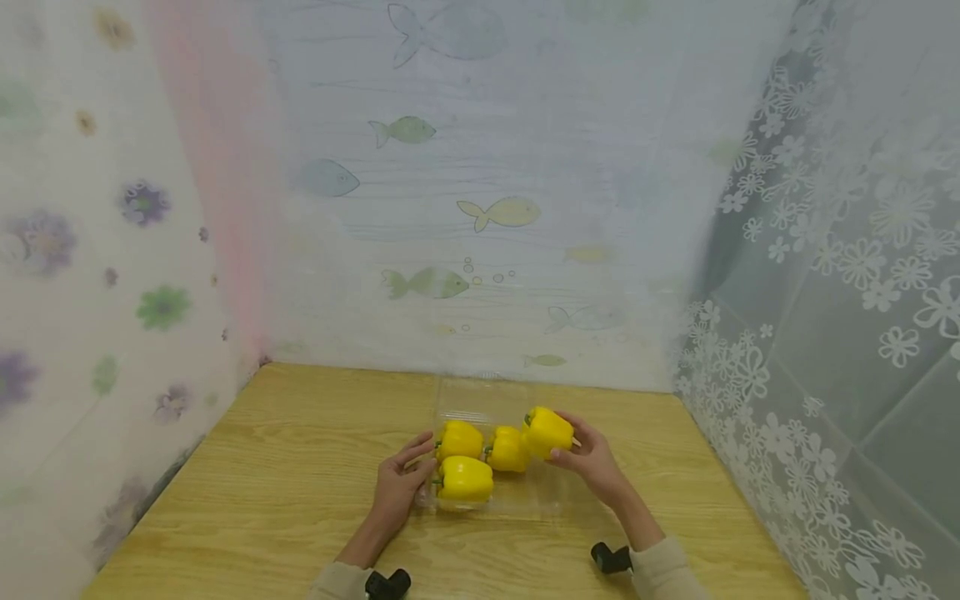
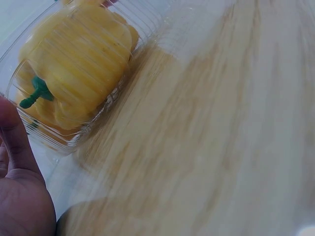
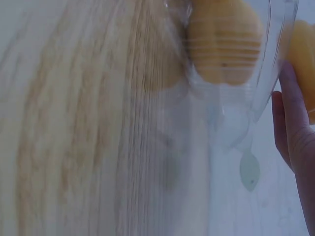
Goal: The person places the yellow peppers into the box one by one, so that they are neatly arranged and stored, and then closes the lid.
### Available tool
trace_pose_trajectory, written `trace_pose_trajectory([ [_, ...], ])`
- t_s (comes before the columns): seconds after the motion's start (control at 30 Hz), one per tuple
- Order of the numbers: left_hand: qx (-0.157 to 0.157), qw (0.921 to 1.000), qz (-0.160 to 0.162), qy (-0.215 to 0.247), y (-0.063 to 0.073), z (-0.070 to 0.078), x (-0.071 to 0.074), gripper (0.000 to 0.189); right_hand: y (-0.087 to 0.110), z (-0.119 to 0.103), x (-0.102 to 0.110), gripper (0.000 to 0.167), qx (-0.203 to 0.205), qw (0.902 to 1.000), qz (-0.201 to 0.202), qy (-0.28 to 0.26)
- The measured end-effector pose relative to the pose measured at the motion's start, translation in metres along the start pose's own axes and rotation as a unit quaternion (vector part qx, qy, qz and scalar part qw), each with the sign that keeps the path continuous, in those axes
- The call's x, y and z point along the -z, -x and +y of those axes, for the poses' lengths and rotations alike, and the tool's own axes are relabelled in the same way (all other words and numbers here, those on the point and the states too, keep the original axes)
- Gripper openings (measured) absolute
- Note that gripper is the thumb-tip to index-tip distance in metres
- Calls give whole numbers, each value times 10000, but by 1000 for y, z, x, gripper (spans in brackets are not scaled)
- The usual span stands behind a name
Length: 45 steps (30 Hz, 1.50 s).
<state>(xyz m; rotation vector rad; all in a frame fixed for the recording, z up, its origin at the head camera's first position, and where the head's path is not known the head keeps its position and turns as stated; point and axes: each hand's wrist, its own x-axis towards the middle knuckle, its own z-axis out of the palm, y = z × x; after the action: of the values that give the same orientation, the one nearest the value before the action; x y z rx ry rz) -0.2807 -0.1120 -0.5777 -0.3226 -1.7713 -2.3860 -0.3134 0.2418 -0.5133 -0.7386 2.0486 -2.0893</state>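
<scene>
My right hand (image 1: 596,462) grips a yellow bell pepper (image 1: 551,433) between thumb and fingers, raised at the right side of a clear plastic container (image 1: 525,504). Inside lie three more yellow peppers: one at back left (image 1: 461,437), one at front left (image 1: 467,480), one in the middle (image 1: 508,452). My left hand (image 1: 397,483) touches the container's left side with fairly straight fingers. In the left wrist view its thumb (image 2: 19,147) is beside the wall, near a pepper's green stem (image 2: 37,92). The right wrist view shows the held pepper (image 3: 302,64) only in part.
A clear lid (image 1: 480,398) stands open at the container's back. Below is a wood-grain table (image 1: 300,467). A fish-patterned curtain (image 1: 480,167) hangs behind, with a flowered sheet (image 1: 90,250) on the left and white-flower lace (image 1: 847,258) on the right.
</scene>
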Motion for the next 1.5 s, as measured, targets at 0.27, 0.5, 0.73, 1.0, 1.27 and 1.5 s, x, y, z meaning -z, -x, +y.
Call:
trace_pose_trajectory([
  [0.27,-40,10000,-70,-26,0,0,0,41,6,-8,-16,67,-116,9996,-218,136],
  [0.5,-46,10000,35,-2,-2,1,0,40,10,-8,-26,68,-284,9978,-475,358],
  [0.73,0,10000,26,6,-3,2,1,40,11,-8,-32,66,-345,9965,-639,417],
  [1.0,46,10000,29,23,-3,2,0,40,11,-4,-37,63,-169,9960,-562,681],
  [1.27,35,10000,-2,25,-1,0,0,40,16,-6,-44,66,-44,9944,-401,977],
  [1.5,16,10000,38,-40,-1,1,-1,40,17,-11,-41,64,-157,9897,-655,1267],
])
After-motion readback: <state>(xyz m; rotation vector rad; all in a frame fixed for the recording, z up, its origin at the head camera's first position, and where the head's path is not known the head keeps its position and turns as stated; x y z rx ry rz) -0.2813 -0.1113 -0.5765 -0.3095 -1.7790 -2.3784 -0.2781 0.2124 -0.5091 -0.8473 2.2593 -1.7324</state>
